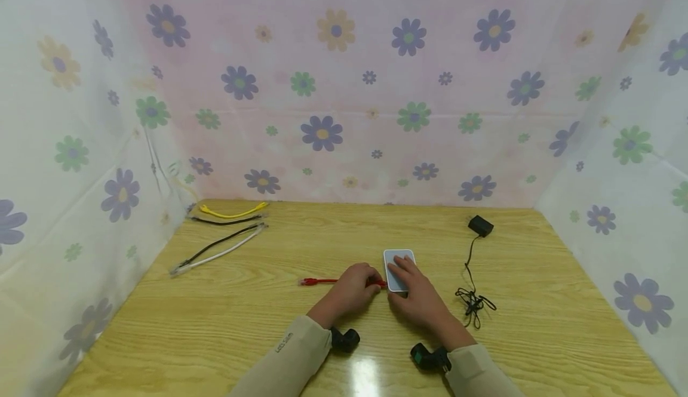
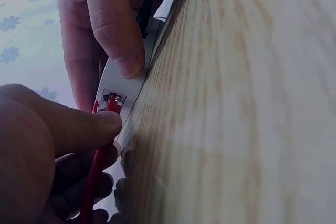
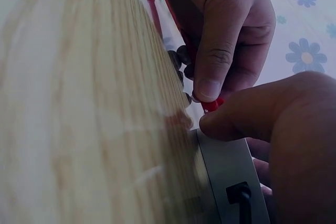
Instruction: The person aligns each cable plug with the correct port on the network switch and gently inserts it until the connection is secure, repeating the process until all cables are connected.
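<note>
Right hand (image 1: pixel 419 298): grips the box, thumb on the side, fingers over the top; best kept firm as a brace.
Left hand (image 1: pixel 352 289): pinches the red plug (image 2: pixel 113 106).
Black cord (image 1: pixel 468 265): tangled at right; probably wise not to drag it.
White box (image 1: pixel 393 258): on the table, plug at its port (image 2: pixel 122 98), depth unclear. I'd line it up squarely, push straight, never force.
Black adapter (image 1: pixel 481 225): farther back, lying loose.
</note>
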